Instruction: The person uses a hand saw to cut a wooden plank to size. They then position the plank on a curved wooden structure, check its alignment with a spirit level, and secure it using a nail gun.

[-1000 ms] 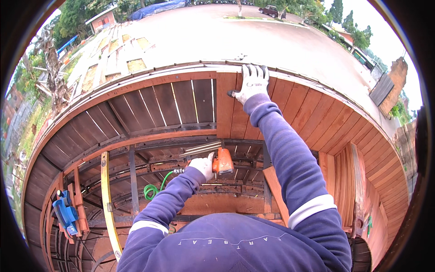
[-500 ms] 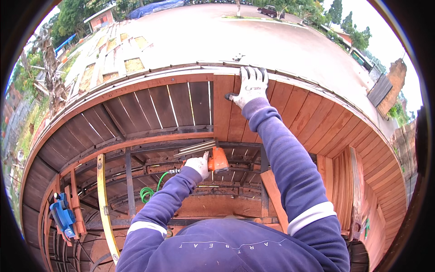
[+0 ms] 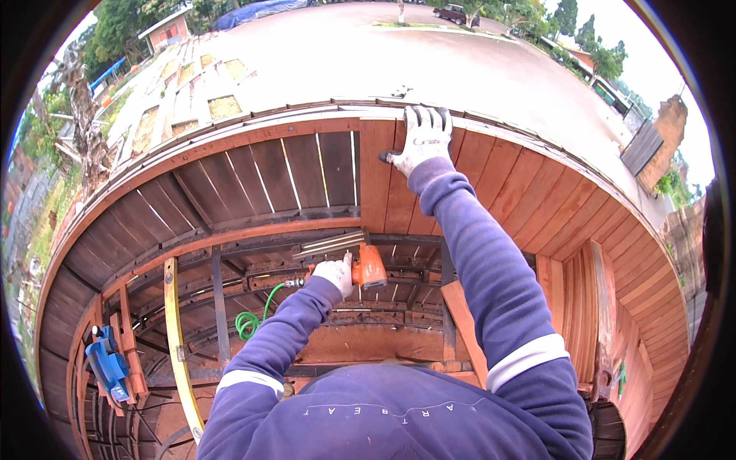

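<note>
My gloved left hand point(image 3: 334, 275) is closed round the handle of an orange nail gun point(image 3: 370, 267). Its long metal magazine point(image 3: 331, 244) points left, just below the lower rail of the curved wall. A green coiled air hose point(image 3: 270, 303) joins the tool beside my left wrist. Stretched forward, my right hand point(image 3: 428, 138) lies with extended fingers over the upper edge of the reddish wooden planks point(image 3: 491, 172), thumb out to the left. The leftmost plank point(image 3: 376, 176) stands next to that thumb. My palm and the trigger finger's exact place are hidden.
Dark slats with gaps point(image 3: 268, 176) line the wall on the left. A yellow spirit level point(image 3: 175, 337) leans at lower left, near a blue power tool point(image 3: 107, 364). A loose board point(image 3: 464, 330) slants under my right arm. Beyond the wall lies a pale paved yard point(image 3: 322, 65).
The whole view has shifted slightly. Both hands keep their places, the left on the nail gun and the right at the planks' upper edge.
</note>
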`<state>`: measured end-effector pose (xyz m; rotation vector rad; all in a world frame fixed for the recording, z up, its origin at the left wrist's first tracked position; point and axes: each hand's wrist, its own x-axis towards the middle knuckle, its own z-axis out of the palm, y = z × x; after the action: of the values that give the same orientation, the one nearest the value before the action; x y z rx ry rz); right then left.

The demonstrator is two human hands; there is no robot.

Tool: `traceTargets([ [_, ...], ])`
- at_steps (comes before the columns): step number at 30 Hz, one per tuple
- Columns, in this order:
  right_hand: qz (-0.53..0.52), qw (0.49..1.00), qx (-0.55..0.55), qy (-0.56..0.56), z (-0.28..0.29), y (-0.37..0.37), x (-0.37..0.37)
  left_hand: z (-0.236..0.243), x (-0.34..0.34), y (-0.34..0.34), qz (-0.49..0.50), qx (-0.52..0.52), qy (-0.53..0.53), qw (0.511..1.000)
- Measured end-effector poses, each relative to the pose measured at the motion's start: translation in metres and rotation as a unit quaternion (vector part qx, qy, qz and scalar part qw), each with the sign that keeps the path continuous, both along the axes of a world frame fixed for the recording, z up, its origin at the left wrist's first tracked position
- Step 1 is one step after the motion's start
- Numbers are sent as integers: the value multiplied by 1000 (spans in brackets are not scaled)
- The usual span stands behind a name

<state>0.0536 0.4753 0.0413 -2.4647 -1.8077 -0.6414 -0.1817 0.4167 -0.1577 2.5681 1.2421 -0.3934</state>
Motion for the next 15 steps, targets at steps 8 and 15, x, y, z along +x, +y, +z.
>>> traceTargets([
  [8,3,1000,0,-4,0,0,1,6,10,-11,-26,-5,-55,998],
  [15,14,1000,22,-4,-3,0,3,5,33,-5,-39,-1,-64,997],
])
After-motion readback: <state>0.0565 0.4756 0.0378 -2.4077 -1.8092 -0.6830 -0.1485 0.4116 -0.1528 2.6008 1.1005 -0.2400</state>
